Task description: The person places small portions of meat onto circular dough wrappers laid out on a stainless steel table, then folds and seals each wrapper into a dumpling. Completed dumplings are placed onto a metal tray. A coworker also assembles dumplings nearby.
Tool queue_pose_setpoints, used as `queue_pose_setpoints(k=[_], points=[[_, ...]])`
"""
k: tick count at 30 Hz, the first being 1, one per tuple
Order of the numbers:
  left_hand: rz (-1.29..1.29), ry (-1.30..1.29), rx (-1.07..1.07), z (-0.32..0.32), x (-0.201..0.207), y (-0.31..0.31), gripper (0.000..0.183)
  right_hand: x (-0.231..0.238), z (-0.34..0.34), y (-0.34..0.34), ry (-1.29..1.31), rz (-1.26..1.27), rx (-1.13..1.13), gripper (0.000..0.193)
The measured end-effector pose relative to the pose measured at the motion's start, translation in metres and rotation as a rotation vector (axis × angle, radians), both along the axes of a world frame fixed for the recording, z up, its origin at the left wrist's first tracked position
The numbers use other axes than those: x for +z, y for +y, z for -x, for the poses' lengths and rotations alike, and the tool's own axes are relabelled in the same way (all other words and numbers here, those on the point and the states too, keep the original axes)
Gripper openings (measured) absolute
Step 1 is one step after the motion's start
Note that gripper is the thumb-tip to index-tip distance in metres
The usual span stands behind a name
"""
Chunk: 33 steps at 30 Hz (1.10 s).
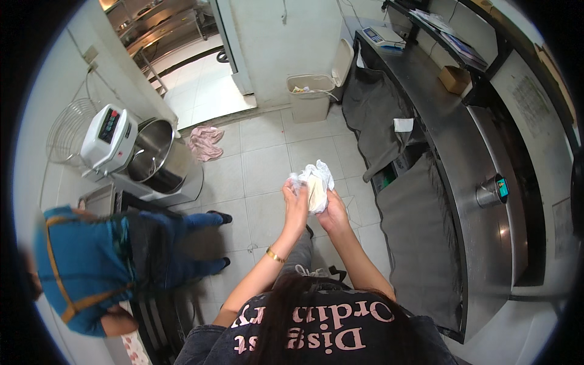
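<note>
In front of my body, over the tiled floor, I hold a crumpled white plastic bag (319, 185) with something pale and cream-coloured in it; what that is I cannot make out. My left hand (296, 199), with a gold band on the wrist, grips the bag's left side near its bunched, see-through edge. Around the lower right side curl the fingers of my right hand (332, 214), partly hidden by the bag.
To the left stands a dough mixer (157, 152) with a steel bowl; a person in a teal shirt (91, 267) works below it. A pink cloth (205, 143) lies on the floor. Ahead is an open bin (310, 100). Along the right runs a steel counter (453, 143) with a metal cup (488, 192).
</note>
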<state>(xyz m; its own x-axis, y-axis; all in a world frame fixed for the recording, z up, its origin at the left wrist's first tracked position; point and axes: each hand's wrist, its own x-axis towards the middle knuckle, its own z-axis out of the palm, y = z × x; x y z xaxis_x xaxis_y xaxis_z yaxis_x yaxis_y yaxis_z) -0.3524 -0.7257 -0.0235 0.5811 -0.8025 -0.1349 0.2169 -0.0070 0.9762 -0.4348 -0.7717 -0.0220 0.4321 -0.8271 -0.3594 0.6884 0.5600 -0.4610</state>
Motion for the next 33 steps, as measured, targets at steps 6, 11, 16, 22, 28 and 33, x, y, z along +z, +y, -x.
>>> queue_pose_setpoints(k=[6,11,16,22,28,33], points=[[0.03,-0.192,-0.188,-0.055,0.0,-0.127,0.05,0.008,-0.032,-0.136,0.306,0.056,-0.015,0.028],[0.071,0.576,-0.197,-0.127,0.007,-0.221,0.049,0.018,-0.067,-0.256,0.193,0.004,-0.034,0.029],[0.269,0.957,-0.231,-0.193,0.016,-0.281,0.05,0.002,-0.102,-0.355,0.104,-0.276,-0.155,0.032],[0.196,0.987,-0.111,-0.25,-0.013,-0.337,0.051,-0.025,-0.165,-0.498,0.132,-0.201,-0.058,0.029],[0.12,0.971,0.169,-0.295,-0.057,-0.405,0.039,-0.062,-0.252,-0.683,0.211,0.09,-0.098,0.031],[0.114,0.95,0.384,-0.321,-0.05,-0.429,0.035,-0.184,-0.288,-0.847,0.767,0.219,-0.176,0.036]])
